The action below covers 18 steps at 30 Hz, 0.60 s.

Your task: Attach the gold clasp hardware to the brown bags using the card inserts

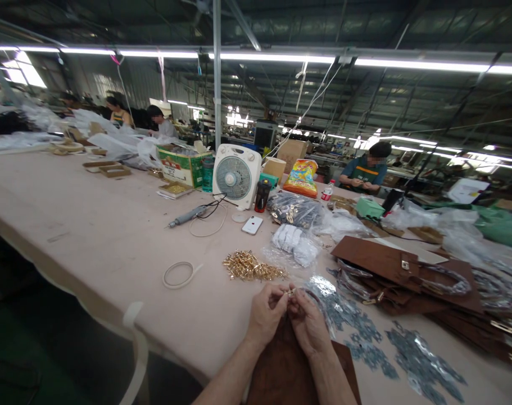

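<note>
Over a brown leather bag piece, my left hand and my right hand meet with fingertips pinched together. Between them shows a small gold metal fitting, partly hidden by the fingers. A clear-wrapped handle curves beside my right hand. Just beyond my hands lies a heap of small gold metal pieces. To the right of my right hand are scattered flat grey metal plates.
A stack of brown bags fills the right side. Further back stand a white fan, a phone, an electric screwdriver and a bag of metal parts. A tape roll lies left. A co-worker sits across.
</note>
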Each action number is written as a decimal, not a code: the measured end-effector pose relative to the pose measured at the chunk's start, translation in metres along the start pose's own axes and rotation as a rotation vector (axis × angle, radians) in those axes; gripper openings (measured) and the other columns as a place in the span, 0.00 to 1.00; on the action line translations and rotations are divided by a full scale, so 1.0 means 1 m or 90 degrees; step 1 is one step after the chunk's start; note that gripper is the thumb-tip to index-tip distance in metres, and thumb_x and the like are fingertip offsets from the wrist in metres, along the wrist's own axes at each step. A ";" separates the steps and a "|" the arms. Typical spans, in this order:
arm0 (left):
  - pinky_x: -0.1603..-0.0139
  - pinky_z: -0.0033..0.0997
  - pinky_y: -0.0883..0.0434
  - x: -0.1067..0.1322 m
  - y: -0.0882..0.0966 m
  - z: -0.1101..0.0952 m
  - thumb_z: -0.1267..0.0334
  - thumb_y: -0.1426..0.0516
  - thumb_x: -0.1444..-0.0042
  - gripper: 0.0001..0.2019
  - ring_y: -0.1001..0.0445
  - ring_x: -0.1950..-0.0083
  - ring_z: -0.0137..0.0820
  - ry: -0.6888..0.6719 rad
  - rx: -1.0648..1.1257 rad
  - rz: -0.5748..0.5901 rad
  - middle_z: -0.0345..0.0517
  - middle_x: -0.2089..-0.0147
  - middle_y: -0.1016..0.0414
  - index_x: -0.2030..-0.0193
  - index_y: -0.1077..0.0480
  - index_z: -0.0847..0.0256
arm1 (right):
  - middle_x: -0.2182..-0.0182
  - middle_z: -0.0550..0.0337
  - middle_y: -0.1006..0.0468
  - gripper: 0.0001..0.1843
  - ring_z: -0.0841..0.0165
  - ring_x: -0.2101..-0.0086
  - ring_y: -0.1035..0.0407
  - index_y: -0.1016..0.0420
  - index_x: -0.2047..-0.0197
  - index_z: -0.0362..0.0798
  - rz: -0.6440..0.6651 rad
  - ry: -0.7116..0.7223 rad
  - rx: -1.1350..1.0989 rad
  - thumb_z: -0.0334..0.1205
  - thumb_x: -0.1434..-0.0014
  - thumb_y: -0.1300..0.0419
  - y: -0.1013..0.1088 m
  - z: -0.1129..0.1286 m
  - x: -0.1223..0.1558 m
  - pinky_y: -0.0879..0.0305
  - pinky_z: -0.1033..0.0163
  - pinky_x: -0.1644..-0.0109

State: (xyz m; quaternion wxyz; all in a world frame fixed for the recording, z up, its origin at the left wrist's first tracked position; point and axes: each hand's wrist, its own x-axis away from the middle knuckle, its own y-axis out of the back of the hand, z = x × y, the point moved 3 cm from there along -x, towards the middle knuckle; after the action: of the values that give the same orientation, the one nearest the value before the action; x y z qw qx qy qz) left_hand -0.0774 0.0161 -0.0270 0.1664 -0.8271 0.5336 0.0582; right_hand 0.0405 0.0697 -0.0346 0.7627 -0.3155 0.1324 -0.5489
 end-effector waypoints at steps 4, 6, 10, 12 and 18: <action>0.47 0.38 0.19 0.000 0.000 0.000 0.55 0.37 0.39 0.10 0.16 0.51 0.38 -0.008 0.005 -0.002 0.50 0.50 0.17 0.63 0.30 0.57 | 0.67 0.62 0.20 0.21 0.72 0.71 0.30 0.16 0.59 0.48 0.004 0.012 0.012 0.45 0.54 0.19 -0.001 0.000 -0.001 0.29 0.69 0.70; 0.47 0.37 0.19 0.000 0.001 0.000 0.56 0.37 0.39 0.10 0.16 0.51 0.38 -0.011 0.017 -0.003 0.51 0.50 0.17 0.63 0.30 0.58 | 0.67 0.62 0.20 0.21 0.72 0.71 0.29 0.16 0.59 0.49 0.007 0.020 0.018 0.46 0.54 0.18 -0.001 0.000 -0.001 0.28 0.68 0.70; 0.48 0.36 0.19 0.001 0.001 0.002 0.57 0.36 0.39 0.09 0.16 0.52 0.37 -0.012 0.023 -0.007 0.51 0.50 0.17 0.63 0.29 0.58 | 0.64 0.60 0.18 0.21 0.70 0.67 0.26 0.16 0.60 0.49 -0.003 0.024 0.028 0.46 0.54 0.18 -0.001 -0.001 -0.001 0.25 0.68 0.65; 0.48 0.36 0.19 0.001 0.001 0.003 0.57 0.36 0.39 0.09 0.16 0.52 0.37 -0.019 0.013 -0.010 0.51 0.49 0.17 0.63 0.29 0.58 | 0.63 0.60 0.17 0.21 0.71 0.66 0.26 0.15 0.60 0.49 -0.001 0.019 0.028 0.45 0.54 0.18 -0.002 -0.001 0.000 0.25 0.69 0.63; 0.51 0.34 0.18 0.003 0.002 0.004 0.56 0.38 0.38 0.09 0.16 0.52 0.37 -0.036 -0.008 -0.014 0.52 0.48 0.17 0.61 0.28 0.59 | 0.64 0.60 0.17 0.18 0.73 0.67 0.27 0.15 0.60 0.47 0.023 -0.010 -0.014 0.42 0.53 0.18 -0.006 0.000 0.002 0.28 0.73 0.67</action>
State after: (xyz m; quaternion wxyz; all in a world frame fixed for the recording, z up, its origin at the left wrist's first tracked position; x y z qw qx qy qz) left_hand -0.0773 0.0138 -0.0323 0.1765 -0.8319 0.5196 0.0831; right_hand 0.0363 0.0666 -0.0306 0.7699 -0.3253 0.1381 -0.5313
